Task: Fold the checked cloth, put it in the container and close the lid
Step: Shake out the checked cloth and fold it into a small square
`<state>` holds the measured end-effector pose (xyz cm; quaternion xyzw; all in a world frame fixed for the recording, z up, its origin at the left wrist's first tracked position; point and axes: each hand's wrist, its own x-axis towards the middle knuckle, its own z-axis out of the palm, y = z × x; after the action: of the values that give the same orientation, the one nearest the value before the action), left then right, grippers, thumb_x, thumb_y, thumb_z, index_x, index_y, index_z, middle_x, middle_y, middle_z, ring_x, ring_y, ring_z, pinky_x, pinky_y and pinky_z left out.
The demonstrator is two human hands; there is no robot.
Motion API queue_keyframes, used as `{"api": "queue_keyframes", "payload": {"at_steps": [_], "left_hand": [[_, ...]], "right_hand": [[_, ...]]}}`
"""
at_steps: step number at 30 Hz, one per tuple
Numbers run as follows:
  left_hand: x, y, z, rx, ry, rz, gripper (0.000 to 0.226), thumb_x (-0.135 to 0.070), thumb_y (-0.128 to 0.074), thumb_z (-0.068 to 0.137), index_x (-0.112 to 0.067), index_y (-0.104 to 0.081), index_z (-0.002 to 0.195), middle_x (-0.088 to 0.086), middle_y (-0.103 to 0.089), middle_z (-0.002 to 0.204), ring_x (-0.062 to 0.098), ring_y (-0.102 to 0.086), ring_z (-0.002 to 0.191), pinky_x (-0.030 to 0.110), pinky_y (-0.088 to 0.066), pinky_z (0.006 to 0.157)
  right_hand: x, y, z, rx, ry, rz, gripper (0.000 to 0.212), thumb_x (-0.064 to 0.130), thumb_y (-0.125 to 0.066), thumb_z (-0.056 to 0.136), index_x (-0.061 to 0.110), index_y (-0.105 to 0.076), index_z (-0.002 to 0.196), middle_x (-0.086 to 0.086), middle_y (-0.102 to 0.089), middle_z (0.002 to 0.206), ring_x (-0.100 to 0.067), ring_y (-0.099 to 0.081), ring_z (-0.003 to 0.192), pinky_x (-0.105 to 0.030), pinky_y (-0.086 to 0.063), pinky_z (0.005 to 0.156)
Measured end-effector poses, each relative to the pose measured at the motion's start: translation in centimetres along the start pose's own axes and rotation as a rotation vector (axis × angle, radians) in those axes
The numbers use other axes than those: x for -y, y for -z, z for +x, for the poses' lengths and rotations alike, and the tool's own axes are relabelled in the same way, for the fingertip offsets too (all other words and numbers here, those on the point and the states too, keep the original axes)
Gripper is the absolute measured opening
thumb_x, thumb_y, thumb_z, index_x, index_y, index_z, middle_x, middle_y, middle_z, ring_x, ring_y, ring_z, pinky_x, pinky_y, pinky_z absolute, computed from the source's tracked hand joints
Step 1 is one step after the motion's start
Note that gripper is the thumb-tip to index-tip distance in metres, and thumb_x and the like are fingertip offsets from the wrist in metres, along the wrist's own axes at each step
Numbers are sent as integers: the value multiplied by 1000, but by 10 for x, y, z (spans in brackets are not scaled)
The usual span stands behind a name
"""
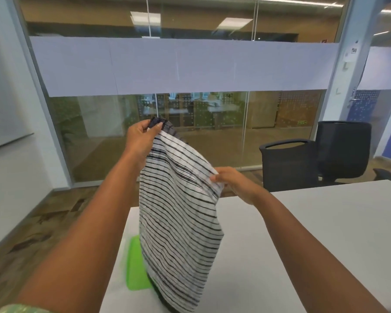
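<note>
The checked cloth (178, 222), white with dark lines and a dark border, hangs in the air above the white table (314, 233). My left hand (140, 141) pinches its top corner high up. My right hand (233, 181) grips the cloth's right edge lower down. The cloth's bottom reaches down to the table near its front. A green lid (137, 265) lies flat on the table, partly hidden behind the cloth. The container itself is hidden from view.
Black office chairs (314, 159) stand behind the table at the right. A glass wall with a frosted band (178, 66) runs across the back. Wooden floor lies to the left of the table's left edge.
</note>
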<state>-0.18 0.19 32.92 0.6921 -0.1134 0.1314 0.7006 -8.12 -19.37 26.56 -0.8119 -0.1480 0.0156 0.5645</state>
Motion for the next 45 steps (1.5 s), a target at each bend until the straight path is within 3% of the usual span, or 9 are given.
{"api": "queue_keyframes", "payload": {"at_steps": [4, 7, 10, 14, 18, 23, 31, 37, 45], "left_hand": [[1, 4, 2, 6, -38, 20, 25, -15, -56, 89, -8, -62, 113, -10, -60, 78, 2, -54, 72, 17, -41, 68], [5, 8, 3, -13, -35, 41, 26, -16, -57, 89, -8, -62, 113, -9, -62, 84, 7, -55, 83, 24, -40, 86], [10, 12, 6, -25, -46, 95, 26, -15, -58, 88, -7, -63, 112, 1, -64, 99, 15, -55, 98, 30, -41, 93], [15, 17, 12, -21, -72, 172, 26, -16, -59, 88, -6, -64, 111, 4, -63, 98, 17, -54, 96, 30, -42, 89], [14, 19, 15, 14, -71, 137, 23, -16, -58, 88, -9, -64, 110, -7, -64, 84, 13, -58, 86, 25, -45, 85], [10, 21, 21, 41, -77, 81, 17, -15, -58, 88, -13, -63, 104, -10, -62, 80, 3, -56, 74, 13, -44, 68], [48, 12, 38, 146, 28, 414, 24, -17, -63, 84, -5, -66, 105, -6, -63, 78, 16, -58, 84, 29, -45, 82], [61, -12, 48, 174, 229, 350, 27, -12, -60, 87, -1, -60, 112, 8, -61, 89, 8, -60, 40, 12, -41, 31], [36, -36, 50, 30, -28, -14, 21, -7, -54, 90, -5, -57, 110, 1, -64, 94, 11, -65, 78, 21, -56, 74]], "right_hand": [[5, 5, 0, 36, -106, -250, 53, 42, -16, 98, 17, -46, 134, 2, -48, 137, -15, -41, 126, -36, -24, 110], [5, 14, 6, -124, -40, -438, 61, 41, -16, 99, 8, -67, 104, -13, -65, 113, -22, -56, 105, -38, -38, 97], [4, 30, 12, -312, 54, -743, 47, 35, -28, 98, 15, -47, 60, -2, -47, 69, -17, -41, 75, -36, -32, 75], [23, 49, 8, -382, -35, -1080, 29, 40, -43, 94, 16, -59, 92, -6, -42, 106, -24, -32, 113, -40, -32, 91], [41, 63, 1, -387, 9, -956, 39, 39, -60, 84, 9, -60, 108, -8, -45, 111, -22, -41, 110, -36, -37, 94], [53, 74, -1, -366, -8, -245, 24, 30, -75, 68, 15, -57, 69, -2, -60, 71, -13, -59, 67, -23, -53, 69], [21, 79, 25, -342, -285, -890, 31, 35, -70, 79, 7, -59, 70, -15, -73, 74, -22, -69, 67, -34, -57, 66], [-6, 82, 47, -654, -267, -893, 27, 22, -69, 82, 10, -49, 68, -16, -67, 81, -30, -62, 76, -38, -50, 62], [12, 100, 40, -1048, 95, -657, 8, 11, -69, 79, 8, -62, 82, -7, -65, 83, -18, -58, 74, -35, -54, 70]]}}
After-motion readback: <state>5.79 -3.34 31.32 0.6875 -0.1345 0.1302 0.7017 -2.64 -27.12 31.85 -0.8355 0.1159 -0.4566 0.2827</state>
